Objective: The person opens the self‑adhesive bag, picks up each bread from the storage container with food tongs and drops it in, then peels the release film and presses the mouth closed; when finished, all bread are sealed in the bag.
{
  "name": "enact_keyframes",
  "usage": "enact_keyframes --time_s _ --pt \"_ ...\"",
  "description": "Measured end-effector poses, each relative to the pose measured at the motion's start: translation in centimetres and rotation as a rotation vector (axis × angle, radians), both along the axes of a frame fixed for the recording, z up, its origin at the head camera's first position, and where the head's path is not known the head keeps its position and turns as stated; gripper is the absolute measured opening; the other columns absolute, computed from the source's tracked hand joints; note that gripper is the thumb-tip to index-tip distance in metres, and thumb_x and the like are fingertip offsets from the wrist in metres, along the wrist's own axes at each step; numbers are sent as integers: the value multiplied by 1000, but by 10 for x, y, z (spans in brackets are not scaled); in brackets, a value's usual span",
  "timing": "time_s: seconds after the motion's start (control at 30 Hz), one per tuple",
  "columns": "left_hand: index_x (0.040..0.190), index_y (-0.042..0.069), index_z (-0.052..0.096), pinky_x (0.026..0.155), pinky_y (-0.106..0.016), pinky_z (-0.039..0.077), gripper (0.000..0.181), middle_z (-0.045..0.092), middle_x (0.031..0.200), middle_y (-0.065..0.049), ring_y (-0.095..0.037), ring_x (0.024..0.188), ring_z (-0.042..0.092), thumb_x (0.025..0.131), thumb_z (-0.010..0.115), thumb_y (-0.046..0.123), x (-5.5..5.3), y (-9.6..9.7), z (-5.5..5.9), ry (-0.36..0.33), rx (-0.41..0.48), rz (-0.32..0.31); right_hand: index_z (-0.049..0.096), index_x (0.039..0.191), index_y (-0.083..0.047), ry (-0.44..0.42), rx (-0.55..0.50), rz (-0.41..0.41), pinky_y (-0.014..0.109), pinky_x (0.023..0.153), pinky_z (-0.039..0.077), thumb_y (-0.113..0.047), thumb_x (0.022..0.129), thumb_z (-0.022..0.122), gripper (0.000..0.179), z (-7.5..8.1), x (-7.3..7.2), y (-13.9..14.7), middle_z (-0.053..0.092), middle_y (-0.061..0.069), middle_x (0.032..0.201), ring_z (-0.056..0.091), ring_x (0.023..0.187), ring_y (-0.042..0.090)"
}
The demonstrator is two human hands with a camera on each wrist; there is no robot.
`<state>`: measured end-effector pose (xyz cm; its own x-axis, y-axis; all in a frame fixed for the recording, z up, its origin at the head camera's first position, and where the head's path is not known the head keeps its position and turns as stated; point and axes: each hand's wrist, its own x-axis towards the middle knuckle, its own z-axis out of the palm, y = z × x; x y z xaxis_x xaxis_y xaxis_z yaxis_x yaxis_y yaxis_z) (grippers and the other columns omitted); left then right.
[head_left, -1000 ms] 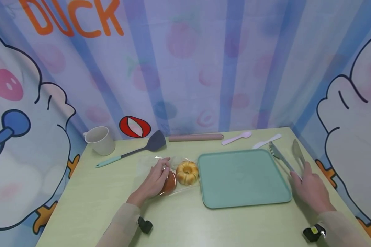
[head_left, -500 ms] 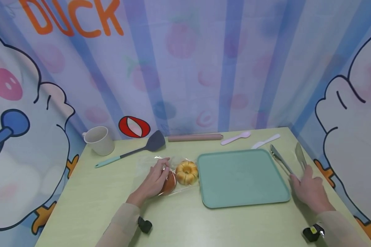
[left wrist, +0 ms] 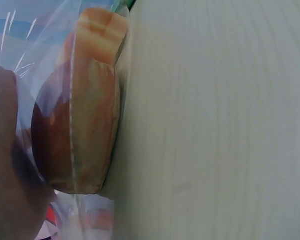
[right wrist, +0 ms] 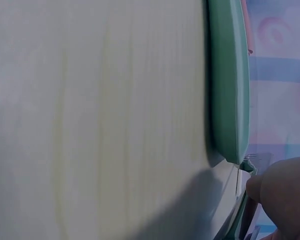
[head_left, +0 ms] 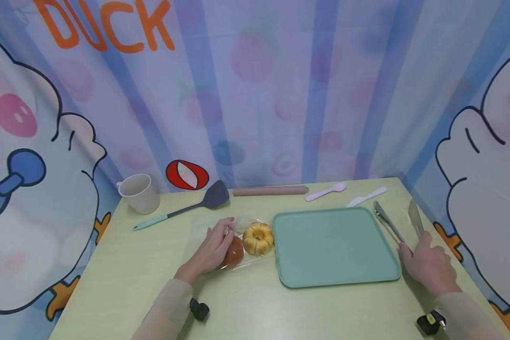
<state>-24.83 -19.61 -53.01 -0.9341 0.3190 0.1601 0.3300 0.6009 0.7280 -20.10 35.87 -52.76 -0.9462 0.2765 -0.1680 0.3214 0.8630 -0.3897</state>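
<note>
In the head view my left hand (head_left: 212, 245) lies over a clear plastic bag (head_left: 255, 260), its fingers and thumb curled at the film. Inside the bag a round brown bun (head_left: 234, 252) shows partly under the hand, with a golden ring-shaped bun (head_left: 258, 238) beside it. The left wrist view shows the brown bun (left wrist: 77, 130) behind the film, close over the table. My right hand (head_left: 431, 262) grips metal tongs (head_left: 415, 218) near the joined end, right of the green tray (head_left: 335, 248). Their two arms are spread and point away from me.
A beige mug (head_left: 139, 194) and a grey spatula with a mint handle (head_left: 182, 208) stand back left. Along the rear edge lie a pink rolling pin (head_left: 269, 190), a pink spoon (head_left: 326, 191) and a white plastic knife (head_left: 367, 196). A printed curtain (head_left: 255, 94) hangs behind the table.
The tong arms in my right hand have turned slightly, and their tips now sit a little lower and farther right. My left hand stays on the bag.
</note>
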Motion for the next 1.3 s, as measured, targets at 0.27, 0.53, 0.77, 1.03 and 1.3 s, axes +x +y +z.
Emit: enact_keyframes --time_s 0.27,0.53,0.77,1.03,1.3 --pt "121 13 48 120 -77 8 16 45 159 -21 -37 154 36 114 44 27 -2 -2 5 -4 11 -34 21 143 15 51 32 15 63 57 44 -60 105 44 88 6 0 -4 39 50 106 48 95 68" --pt "135 6 50 123 -72 11 32 44 160 -22 -36 154 34 114 44 29 -12 1 18 20 -1 -64 42 145 14 497 4 170 71 75 41 -36 104 63 68 21 3 -44 48 45 124 45 110 62" --pt "133 3 62 124 -54 32 38 53 153 -18 -34 148 45 114 43 31 -27 11 34 57 -80 -133 53 143 6 591 -224 425 48 74 57 -20 103 67 50 40 4 -104 66 24 110 67 95 38" --pt "131 7 67 117 -46 43 35 67 136 -5 -26 134 58 111 54 32 -47 27 44 24 -158 -202 59 140 -6 427 -406 579 29 71 57 -24 104 69 42 39 9 -172 69 4 109 69 91 16" --pt "131 5 69 111 -44 48 37 71 129 -5 -26 127 64 111 53 32 -61 48 55 -12 -251 -312 55 145 -9 198 -569 699 28 76 57 -28 106 65 45 36 12 -228 70 3 114 69 96 14"
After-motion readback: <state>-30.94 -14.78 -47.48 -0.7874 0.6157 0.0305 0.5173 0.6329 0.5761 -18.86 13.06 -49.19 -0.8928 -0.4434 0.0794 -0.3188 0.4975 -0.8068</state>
